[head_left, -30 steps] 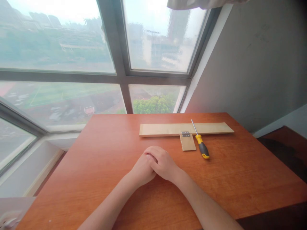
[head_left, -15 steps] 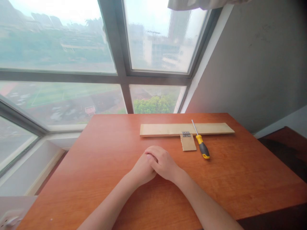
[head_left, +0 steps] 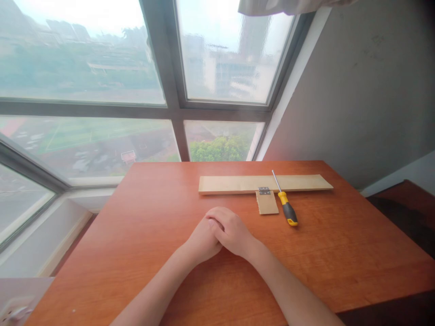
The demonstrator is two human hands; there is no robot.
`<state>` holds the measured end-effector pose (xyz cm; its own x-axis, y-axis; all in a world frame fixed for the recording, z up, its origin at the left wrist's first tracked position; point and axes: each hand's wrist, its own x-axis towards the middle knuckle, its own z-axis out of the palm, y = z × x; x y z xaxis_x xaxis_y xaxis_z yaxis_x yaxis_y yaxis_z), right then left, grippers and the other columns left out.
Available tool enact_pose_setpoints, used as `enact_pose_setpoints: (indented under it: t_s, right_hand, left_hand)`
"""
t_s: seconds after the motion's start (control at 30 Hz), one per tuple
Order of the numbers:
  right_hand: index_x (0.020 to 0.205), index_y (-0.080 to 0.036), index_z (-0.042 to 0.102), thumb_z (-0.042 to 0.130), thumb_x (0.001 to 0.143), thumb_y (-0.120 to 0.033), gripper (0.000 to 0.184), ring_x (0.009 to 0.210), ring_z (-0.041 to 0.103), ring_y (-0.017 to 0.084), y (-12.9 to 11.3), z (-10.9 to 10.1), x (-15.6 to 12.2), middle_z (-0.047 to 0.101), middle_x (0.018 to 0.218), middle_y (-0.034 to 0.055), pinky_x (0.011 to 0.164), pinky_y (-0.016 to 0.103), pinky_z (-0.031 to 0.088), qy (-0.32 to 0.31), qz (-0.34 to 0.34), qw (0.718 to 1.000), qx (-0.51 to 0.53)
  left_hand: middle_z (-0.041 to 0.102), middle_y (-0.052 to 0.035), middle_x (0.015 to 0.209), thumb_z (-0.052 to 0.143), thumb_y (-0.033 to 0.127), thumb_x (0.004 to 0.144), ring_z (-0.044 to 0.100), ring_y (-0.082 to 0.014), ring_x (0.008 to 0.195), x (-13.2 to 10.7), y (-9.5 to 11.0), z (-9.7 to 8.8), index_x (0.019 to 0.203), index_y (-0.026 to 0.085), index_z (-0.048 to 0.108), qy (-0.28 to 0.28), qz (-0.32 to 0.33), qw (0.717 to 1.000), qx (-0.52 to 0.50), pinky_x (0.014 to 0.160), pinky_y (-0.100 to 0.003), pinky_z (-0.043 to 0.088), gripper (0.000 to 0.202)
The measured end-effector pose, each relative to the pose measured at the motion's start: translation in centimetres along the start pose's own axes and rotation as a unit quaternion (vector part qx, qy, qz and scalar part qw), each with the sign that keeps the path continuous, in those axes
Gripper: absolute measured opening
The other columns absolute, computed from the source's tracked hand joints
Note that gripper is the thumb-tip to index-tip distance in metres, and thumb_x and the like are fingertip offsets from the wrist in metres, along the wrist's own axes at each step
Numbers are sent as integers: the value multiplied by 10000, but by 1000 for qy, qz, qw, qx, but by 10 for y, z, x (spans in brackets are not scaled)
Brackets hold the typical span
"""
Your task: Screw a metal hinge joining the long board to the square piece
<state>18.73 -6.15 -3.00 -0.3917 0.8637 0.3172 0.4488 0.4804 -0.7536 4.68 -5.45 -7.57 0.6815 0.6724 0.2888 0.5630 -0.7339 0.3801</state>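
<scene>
My left hand (head_left: pixel 203 240) and my right hand (head_left: pixel 234 231) rest clasped together on the table, the right laid over the left. Both are closed with no object in them, though some fingers are hidden. Beyond them lies a long, pale wooden board (head_left: pixel 231 183). A metal hinge (head_left: pixel 264 190) joins its near edge to a small wooden piece (head_left: pixel 267 204). To the right, a screwdriver (head_left: pixel 288 210) with a yellow and black handle lies with its shaft across the board. Neither hand touches these things.
The reddish-brown wooden table (head_left: pixel 152 203) reaches back to large windows with a grey frame (head_left: pixel 175 108). A grey wall (head_left: pixel 367 90) slants along the right. At the lower left, a white socket (head_left: pixel 16 312) shows beside the table edge.
</scene>
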Motion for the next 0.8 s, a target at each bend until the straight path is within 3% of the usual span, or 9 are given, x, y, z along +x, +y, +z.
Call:
enact_pose_setpoints:
  t_s: [0.8]
  right_hand:
    - [1039,-178,658,508,929,-181,186,1016,625,199,2,1,0,702,1069,73,945,344,479,-1,3,1000,2]
  left_hand:
    - [699,-103,1116,483,69,846,635,-232,1057,-1,-2,2,1150,132,645,-24,-23,999,-11,954,-341,520,350]
